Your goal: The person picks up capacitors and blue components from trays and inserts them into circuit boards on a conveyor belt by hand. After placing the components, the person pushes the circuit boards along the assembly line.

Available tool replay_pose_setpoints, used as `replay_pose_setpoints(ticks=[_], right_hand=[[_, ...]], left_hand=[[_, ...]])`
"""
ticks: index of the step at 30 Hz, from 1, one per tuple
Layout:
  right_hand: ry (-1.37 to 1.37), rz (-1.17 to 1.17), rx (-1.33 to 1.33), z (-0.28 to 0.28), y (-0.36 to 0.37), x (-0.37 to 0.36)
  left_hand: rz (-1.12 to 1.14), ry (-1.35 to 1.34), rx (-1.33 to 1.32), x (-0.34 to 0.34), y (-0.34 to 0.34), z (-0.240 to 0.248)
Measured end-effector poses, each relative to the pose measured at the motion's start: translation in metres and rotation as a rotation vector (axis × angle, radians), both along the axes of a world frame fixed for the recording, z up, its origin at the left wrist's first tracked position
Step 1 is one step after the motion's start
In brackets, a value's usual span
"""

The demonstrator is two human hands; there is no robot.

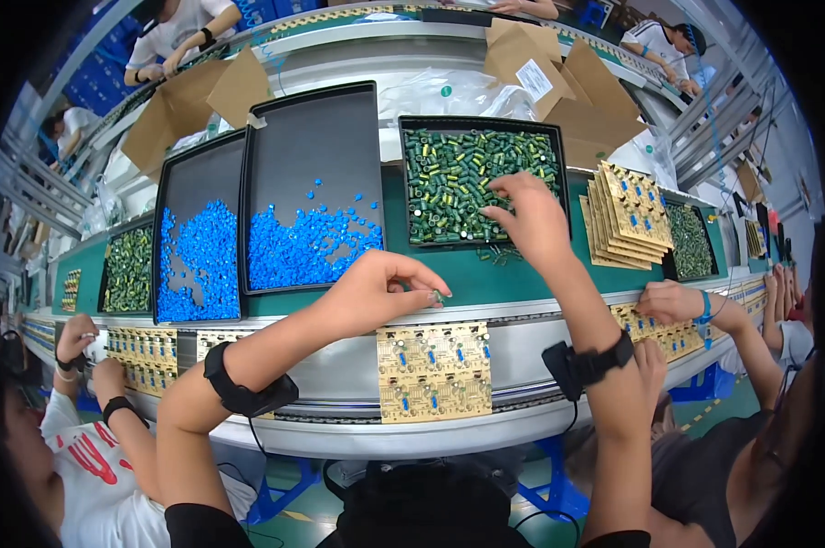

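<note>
My left hand [376, 290] hovers just above the far edge of a tan circuit board [433, 374], its thumb and fingertips pinched on a small green capacitor [443, 294]. The board lies on the conveyor in front of me and carries several blue and dark parts. Over at the right, my right hand [529, 219] reaches above a black tray [561, 196] full of loose green capacitors [467, 173]. Its thumb and index finger are apart, with nothing visible between them. Both wrists wear black straps with small dark devices.
Left of the capacitor tray stand two black trays [314, 119] holding blue disc-like parts [307, 247]. A stack of tan boards [624, 215] is on the right. Cardboard boxes [558, 78] stand behind. Co-workers' hands [672, 301] work on boards to either side along the conveyor [321, 379].
</note>
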State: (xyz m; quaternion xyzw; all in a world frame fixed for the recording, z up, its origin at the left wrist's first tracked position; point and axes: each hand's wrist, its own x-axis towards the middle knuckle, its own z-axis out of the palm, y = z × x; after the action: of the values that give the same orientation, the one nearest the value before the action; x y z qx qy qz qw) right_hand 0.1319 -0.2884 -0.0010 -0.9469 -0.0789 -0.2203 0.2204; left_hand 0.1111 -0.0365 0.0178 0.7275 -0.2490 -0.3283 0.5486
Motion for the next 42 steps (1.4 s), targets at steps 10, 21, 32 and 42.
replay_pose_setpoints(ticks=[10,21,32,42], right_hand=[[0.142,0.027,0.044,0.001,0.012,0.007],[-0.065,0.082,0.117,-0.003,0.015,-0.006],[-0.114,0.12,0.325,-0.002,0.026,-0.017],[0.046,0.155,0.514,0.018,0.046,-0.053]], left_hand=[[-0.089,-0.389,0.281,-0.018,-0.008,0.013],[-0.288,-0.956,0.454,-0.029,-0.013,-0.014],[-0.267,-1.041,0.489,-0.042,-0.013,-0.011],[-0.302,-1.19,0.544,-0.053,-0.005,-0.007]])
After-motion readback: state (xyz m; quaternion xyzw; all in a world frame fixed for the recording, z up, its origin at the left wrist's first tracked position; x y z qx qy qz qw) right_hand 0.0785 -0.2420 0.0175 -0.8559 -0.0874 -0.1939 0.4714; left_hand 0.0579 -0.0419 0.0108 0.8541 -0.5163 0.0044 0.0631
